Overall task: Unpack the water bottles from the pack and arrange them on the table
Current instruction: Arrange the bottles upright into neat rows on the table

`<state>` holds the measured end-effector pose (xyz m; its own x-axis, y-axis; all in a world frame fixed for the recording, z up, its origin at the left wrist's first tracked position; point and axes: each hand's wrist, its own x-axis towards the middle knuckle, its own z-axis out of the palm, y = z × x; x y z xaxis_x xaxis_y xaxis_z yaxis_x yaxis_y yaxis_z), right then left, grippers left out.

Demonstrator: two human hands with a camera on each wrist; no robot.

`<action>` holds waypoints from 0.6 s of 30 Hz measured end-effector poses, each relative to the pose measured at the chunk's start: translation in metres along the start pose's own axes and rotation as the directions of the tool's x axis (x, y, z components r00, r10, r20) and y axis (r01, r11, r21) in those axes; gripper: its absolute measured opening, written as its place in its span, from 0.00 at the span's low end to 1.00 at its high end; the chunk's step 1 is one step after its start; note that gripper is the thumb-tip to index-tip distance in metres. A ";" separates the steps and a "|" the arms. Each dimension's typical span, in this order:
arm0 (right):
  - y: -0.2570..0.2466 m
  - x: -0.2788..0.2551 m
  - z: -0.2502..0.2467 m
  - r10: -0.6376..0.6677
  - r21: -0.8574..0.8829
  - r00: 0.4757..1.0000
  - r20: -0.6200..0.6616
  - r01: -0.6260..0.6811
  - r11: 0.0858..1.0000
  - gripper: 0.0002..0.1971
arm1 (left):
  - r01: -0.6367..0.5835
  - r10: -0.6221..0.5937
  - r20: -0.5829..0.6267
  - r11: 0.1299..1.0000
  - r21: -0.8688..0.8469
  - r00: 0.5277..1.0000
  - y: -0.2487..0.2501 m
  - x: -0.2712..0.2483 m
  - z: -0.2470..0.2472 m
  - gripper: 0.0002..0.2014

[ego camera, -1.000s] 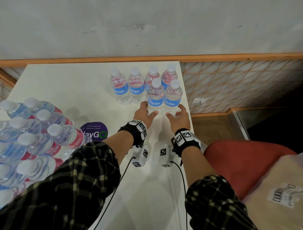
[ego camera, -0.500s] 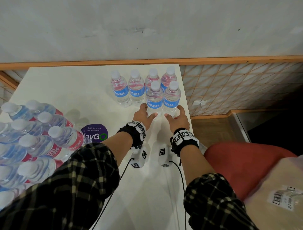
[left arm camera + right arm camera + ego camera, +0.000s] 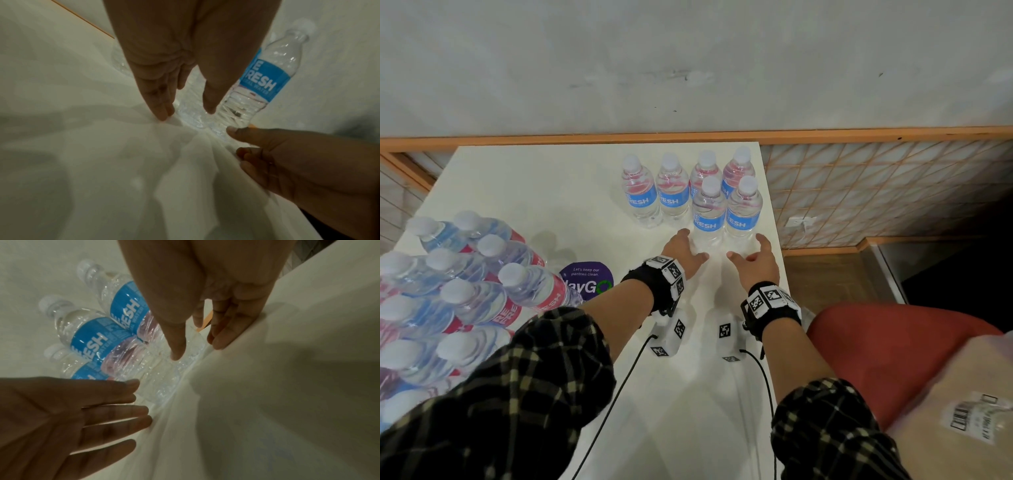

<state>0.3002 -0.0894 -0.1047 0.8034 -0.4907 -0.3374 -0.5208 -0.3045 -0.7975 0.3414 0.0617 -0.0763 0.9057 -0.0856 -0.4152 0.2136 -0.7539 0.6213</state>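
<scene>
Six clear water bottles with blue labels stand at the far right of the white table [image 3: 524, 185]: a back row [image 3: 642, 195] and two front bottles [image 3: 709, 216] [image 3: 743, 214]. My left hand [image 3: 685, 251] lies open just before the left front bottle, fingers spread beside its base [image 3: 191, 113]. My right hand [image 3: 755, 258] lies open in front of the right front bottle [image 3: 265, 81], near the table's right edge. Neither hand grips anything. In the right wrist view my right hand [image 3: 197, 350] hovers by the bottles [image 3: 92, 337]. The wrapped pack [image 3: 448, 298] of several bottles lies at the left.
A purple round sticker [image 3: 587, 279] lies on the table beside the pack. The table's right edge runs close to the right front bottle. A red seat [image 3: 893, 353] and a wrapped parcel [image 3: 962, 404] sit to my right. A wall stands behind the table.
Both hands have loosened and eased back slightly from the bases of the two front bottles. The bottles stand where they were.
</scene>
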 end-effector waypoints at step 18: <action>0.022 -0.157 0.027 0.037 -0.070 0.981 0.192 -0.024 0.997 0.18 | -0.425 0.241 0.401 0.772 0.473 0.884 -0.006 -0.164 -0.136 0.22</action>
<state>0.1709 0.0033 -0.0827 0.8239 -0.3360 -0.4563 -0.5589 -0.3491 -0.7521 0.2413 0.1690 0.0781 0.7052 -0.5183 -0.4839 -0.3927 -0.8537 0.3420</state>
